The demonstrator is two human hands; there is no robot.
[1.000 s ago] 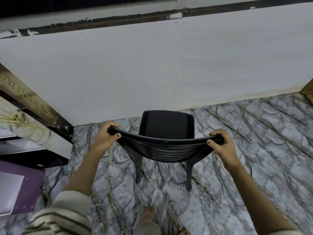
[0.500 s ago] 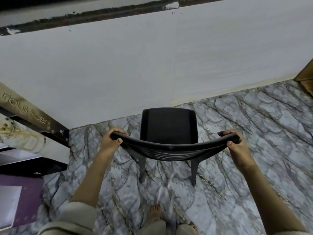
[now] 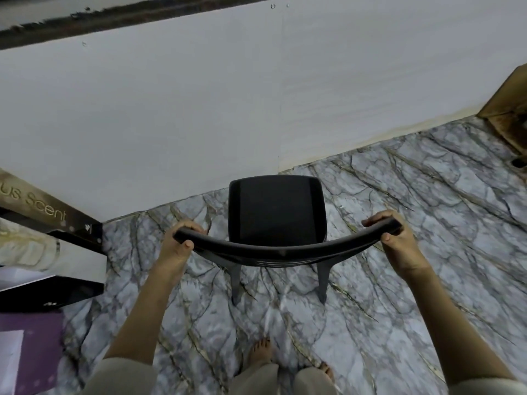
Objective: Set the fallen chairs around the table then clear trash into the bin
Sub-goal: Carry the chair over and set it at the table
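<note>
The top rail of the black chair (image 3: 275, 212) is gripped at both of its ends. The left hand (image 3: 178, 246) is curled round the left end, with the fingers wrapped over the far side and the thumb laid on the near side. The right hand (image 3: 399, 248) is closed round the right end in the same way, its thumb tip pressed on the near edge of the rail. Both forearms are stretched forward from the near edge of the view.

The chair is seen from above, upright, in the middle of the scene, with the far edge of its seat close to the white wall (image 3: 228, 95). The seat is nearly square with rounded corners and has a dull dark surface. The rail is curved, and thin horizontal slats are seen just under it. Two tapered back legs are seen reaching down to the floor (image 3: 427, 266); the front legs are hidden under the seat. It cannot be told for sure if all legs are resting on the floor.

On the left, the pale gold letters "us Scent" are read on a slanted brown panel (image 3: 42, 208); the beginning of the first word is cut by the frame. A purple box (image 3: 34, 343) is placed near left.

The floor is patterned like grey marble with dark veins. Two bare feet (image 3: 261, 352) are seen on it, near the chair.
</note>
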